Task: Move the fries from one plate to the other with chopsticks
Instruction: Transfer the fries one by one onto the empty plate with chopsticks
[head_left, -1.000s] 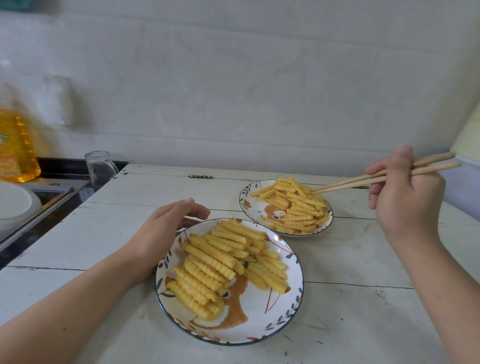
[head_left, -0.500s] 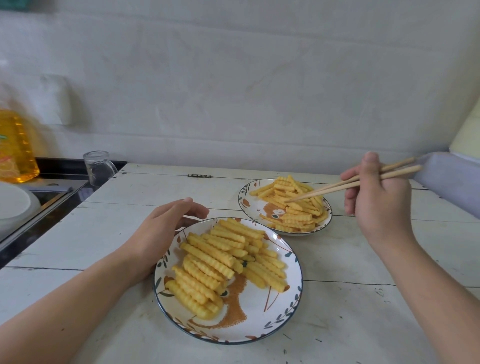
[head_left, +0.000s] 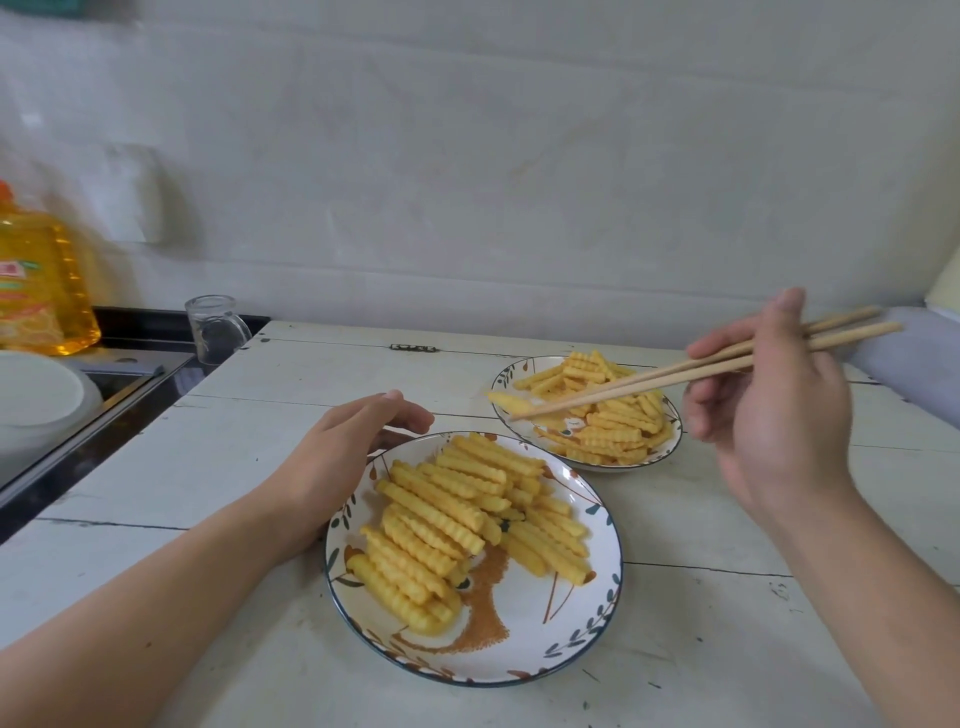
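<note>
While the left hand (head_left: 343, 457) rests flat against the rim of the near plate (head_left: 597, 613), the right hand (head_left: 774, 410) grips the chopsticks (head_left: 675, 376), whose tips pinch one blurred fry (head_left: 506, 401) above the far plate's (head_left: 670, 441) left edge. Crinkle-cut fries look light, stiff and brittle, probably greasy; a mid-length pinch across the ridges should hold best.

Single head-worn view, looking forward and down, close over table (head_left: 701, 649), wall behind
</note>
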